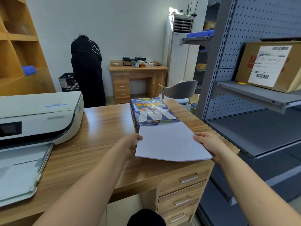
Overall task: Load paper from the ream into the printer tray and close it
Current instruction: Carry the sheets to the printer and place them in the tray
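Both hands on a sheaf of white paper, half out of the ream.

The left hand (132,144) pinches the stack of paper (171,142) at its left edge, the right hand (210,144) clamps the right edge, thumbs on top. The stack's far end sits at the torn mouth of the blue ream (151,111), which lies flat on the wooden desk (101,128). Over on the left, the printer (37,116) sits with its tray (19,175) pulled out, well apart from the paper.
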Tool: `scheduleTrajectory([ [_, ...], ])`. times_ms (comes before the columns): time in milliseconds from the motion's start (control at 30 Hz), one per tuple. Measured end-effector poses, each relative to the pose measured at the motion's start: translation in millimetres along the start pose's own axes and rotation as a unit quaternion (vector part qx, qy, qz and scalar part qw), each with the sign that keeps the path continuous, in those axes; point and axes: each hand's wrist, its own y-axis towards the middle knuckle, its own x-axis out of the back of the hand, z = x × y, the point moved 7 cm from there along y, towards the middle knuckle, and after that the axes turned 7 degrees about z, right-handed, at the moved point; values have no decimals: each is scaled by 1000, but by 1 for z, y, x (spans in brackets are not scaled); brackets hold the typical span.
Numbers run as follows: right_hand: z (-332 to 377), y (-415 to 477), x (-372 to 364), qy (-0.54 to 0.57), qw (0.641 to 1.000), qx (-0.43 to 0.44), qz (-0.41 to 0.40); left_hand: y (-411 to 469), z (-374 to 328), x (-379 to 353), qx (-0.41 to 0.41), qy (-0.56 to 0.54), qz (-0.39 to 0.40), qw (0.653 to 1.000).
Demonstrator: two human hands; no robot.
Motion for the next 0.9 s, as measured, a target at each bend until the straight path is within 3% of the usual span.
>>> scheduleTrajectory([
  [500,26,-67,-13,68,996,55,-5,-55,-16,6,-42,-23,47,998],
  [900,46,-77,-70,149,986,47,59,-81,-33,68,-61,-7,7,998],
])
